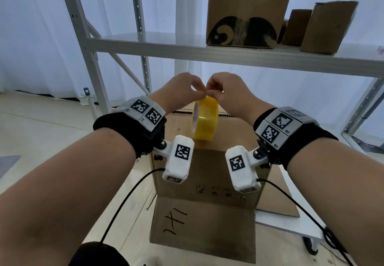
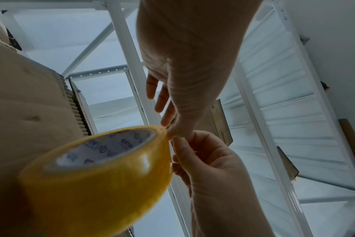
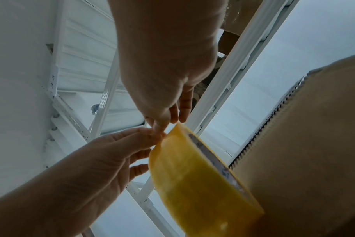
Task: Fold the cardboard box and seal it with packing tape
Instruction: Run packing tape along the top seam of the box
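Cardboard box under yellow tape roll, printed core (left-wrist view only)

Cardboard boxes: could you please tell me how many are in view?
4: work box under the tape roll; three on the shelf: large, small, tilted. Others may be hidden.

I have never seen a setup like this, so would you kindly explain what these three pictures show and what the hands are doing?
There is no machine here: a person wears a camera on the head and one on each wrist band. The big picture looks down from the head; the other two look up along each hand. A yellow tape roll stands on edge on a cardboard box with its top flaps folded shut. The left hand and right hand both pinch at the roll's top edge, probably picking at the tape's end. More cartons stand on the shelf behind.
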